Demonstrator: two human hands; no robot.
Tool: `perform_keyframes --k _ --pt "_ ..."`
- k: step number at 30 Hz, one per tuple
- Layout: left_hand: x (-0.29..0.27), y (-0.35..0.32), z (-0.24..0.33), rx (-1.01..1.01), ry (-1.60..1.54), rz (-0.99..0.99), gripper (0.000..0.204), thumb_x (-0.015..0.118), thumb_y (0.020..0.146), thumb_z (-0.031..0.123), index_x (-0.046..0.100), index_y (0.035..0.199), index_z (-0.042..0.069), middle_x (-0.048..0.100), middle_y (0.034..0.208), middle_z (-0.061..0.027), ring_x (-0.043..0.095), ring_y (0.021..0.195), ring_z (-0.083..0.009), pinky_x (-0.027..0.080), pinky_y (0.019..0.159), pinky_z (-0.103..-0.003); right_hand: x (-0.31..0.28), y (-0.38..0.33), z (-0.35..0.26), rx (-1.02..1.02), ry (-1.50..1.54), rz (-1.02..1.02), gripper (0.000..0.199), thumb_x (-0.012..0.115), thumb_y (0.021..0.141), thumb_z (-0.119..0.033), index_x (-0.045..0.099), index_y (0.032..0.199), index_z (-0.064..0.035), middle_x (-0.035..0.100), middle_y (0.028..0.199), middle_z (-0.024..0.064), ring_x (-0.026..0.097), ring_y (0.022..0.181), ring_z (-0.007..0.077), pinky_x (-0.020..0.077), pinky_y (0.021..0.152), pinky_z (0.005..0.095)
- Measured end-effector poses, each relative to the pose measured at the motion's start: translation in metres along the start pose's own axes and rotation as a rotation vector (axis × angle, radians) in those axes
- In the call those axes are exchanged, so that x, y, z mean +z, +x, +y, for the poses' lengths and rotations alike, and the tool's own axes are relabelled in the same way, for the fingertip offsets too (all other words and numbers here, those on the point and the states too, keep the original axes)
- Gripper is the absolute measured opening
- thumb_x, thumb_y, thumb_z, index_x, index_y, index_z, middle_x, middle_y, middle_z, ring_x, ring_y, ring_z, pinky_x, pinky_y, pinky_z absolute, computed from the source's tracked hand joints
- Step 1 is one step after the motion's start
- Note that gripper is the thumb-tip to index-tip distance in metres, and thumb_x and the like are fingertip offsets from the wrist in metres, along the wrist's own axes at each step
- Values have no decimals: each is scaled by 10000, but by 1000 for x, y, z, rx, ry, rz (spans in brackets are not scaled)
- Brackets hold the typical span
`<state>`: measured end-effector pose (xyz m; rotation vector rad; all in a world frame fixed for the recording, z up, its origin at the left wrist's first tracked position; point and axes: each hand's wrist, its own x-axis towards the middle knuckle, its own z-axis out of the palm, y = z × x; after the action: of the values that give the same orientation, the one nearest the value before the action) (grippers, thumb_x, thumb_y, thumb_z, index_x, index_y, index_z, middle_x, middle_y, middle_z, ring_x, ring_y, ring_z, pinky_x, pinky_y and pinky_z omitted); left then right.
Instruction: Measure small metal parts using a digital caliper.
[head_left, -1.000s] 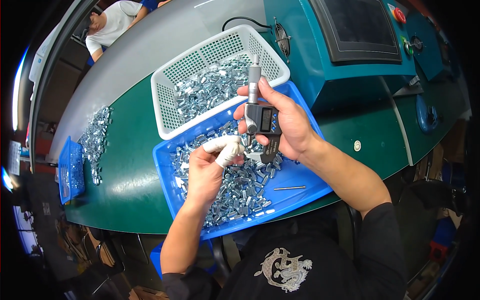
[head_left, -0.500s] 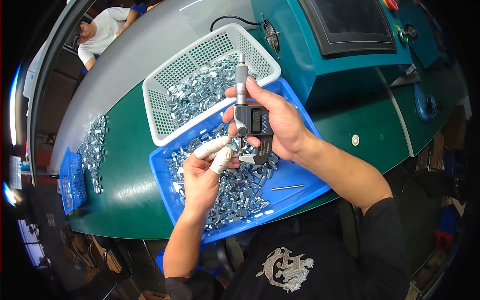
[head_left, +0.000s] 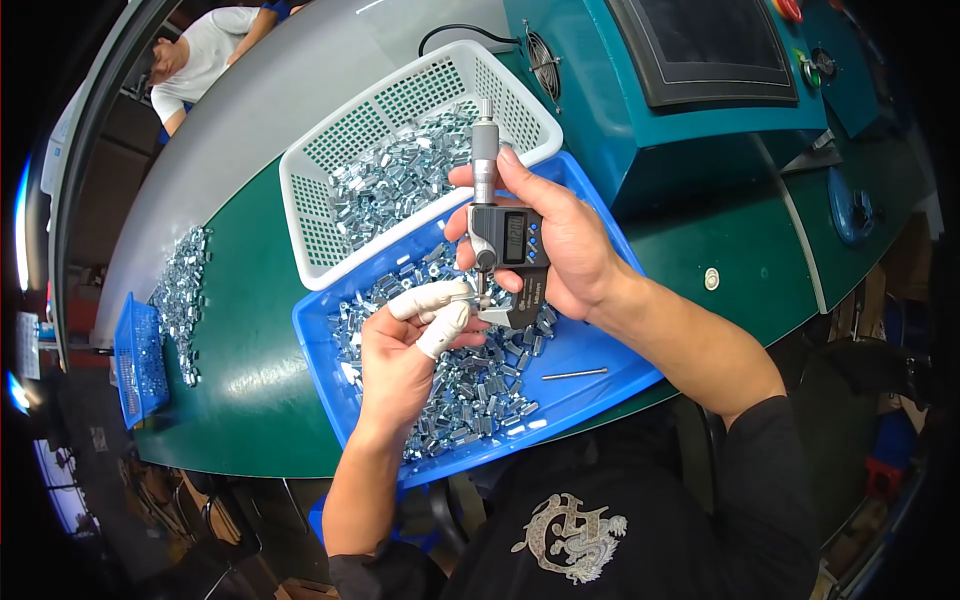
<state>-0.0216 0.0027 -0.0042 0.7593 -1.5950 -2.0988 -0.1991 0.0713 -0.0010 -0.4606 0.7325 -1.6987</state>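
digital micrometer (head_left: 503,240) stands upright in the right hand (head_left: 560,245), fingers wrapped around its frame, over the blue tray (head_left: 600,340) of small metal nuts (head_left: 480,385). at its 7 o'clock the left hand (head_left: 405,350), thumb and forefinger in white cots, pinches what looks like a nut at the anvil. if the pinch slackens, the nut could tilt or drop among the others. white basket (head_left: 320,250) sits at 11 o'clock.

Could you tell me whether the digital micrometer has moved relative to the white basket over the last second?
No real move: the digital micrometer in the right hand stays over the near rim of the white basket, above the blue tray.
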Motion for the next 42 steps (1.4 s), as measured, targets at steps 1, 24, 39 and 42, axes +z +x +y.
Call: perform_keyframes --k 1,24,39,42 --pt "0 0 0 0 -1 2 227 631 859 44 616 1071 -35 667 956 -132 670 833 -206 578 712 -312 1 0 0 2 -1 -1 514 355 975 -464 453 1223 -24 616 895 135 645 726 164 442 401 209" --pt "1 0 1 7 14 -13 220 633 859 42 621 1066 -31 671 941 -126 670 812 -200 573 724 -310 8 -3 -3 10 -84 81 335 436 968 -406 484 1051 -85 634 868 120 655 692 144 419 371 190" --pt "-5 4 -5 99 183 58 203 659 843 47 637 1031 -26 673 877 -84 648 757 -138 536 687 -253 8 -5 -3 24 -112 59 456 387 976 -442 481 1154 -32 629 859 109 642 685 132 423 388 193" --pt "-20 14 1 270 291 252 198 664 842 50 644 1025 -23 665 856 -59 602 705 -89 513 627 -229 6 -2 -2 20 -111 65 453 373 983 -430 475 1171 -30 621 859 108 635 686 131 420 391 193"
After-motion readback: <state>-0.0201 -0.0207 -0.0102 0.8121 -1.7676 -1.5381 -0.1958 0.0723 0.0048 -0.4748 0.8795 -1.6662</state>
